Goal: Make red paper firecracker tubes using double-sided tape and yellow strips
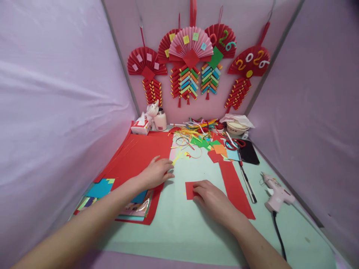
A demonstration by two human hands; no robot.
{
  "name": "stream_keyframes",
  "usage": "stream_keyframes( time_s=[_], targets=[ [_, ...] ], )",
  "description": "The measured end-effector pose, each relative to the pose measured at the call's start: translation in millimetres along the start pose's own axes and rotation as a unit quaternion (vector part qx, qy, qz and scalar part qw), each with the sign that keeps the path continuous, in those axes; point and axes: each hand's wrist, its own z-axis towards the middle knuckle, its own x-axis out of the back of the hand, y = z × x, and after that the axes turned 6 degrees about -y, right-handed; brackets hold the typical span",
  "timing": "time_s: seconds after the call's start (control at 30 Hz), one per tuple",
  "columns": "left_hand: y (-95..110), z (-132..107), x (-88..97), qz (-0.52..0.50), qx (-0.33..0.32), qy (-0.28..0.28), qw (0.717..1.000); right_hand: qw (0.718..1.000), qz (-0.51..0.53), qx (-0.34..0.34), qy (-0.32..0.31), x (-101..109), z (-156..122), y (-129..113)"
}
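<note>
My right hand (211, 198) lies palm down on a small red paper rectangle (190, 189), fingers stretched over its right part, on the pale green table mat (185, 228). My left hand (157, 172) rests flat, fingers together and extended, on the edge of a stack of large red paper sheets (140, 155) at the left. A long red paper strip (235, 188) lies just right of my right hand.
A pink glue gun (276, 193) with a black cord lies at right. A ruler (247, 180), a black phone (249, 152), red scissors (235, 144), coloured paper scraps (209, 144), a bowl (237, 128) and a tissue box (141, 126) sit further back. Paper fan decorations (190, 56) hang on the back wall.
</note>
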Motion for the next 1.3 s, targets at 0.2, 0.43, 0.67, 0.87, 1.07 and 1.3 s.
stream_keyframes(
  time_s=[0.2, 0.43, 0.67, 0.87, 1.07, 1.3],
  targets=[
    [-26.9, 70.6, 21.0, 0.002, 0.098, 0.075, 0.992, 1.0, 0.0, 0.002, -0.002, 3.0, -0.2, -0.8],
    [-38.3, 137.7, 13.4, 0.021, 0.109, 0.068, 0.991, 1.0, -0.012, 0.007, 0.002, 2.3, 1.4, 1.9],
    [-40.1, 156.9, -1.1, 0.009, 0.131, 0.051, 0.99, 1.0, -0.005, 0.005, -0.006, 3.8, 1.9, 1.9],
    [-41.7, 160.2, 0.7, -0.046, 0.13, 0.079, 0.987, 1.0, 0.002, 0.006, -0.002, 6.0, 1.6, 1.7],
    [-44.5, 167.1, 20.6, -0.162, 0.152, 0.147, 0.964, 1.0, 0.002, 0.011, -0.004, 6.3, 1.4, 1.8],
    [-44.3, 169.0, 46.2, -0.381, 0.204, 0.18, 0.884, 1.0, 0.002, 0.009, 0.0, 7.5, -0.4, 0.4]
  ],
)
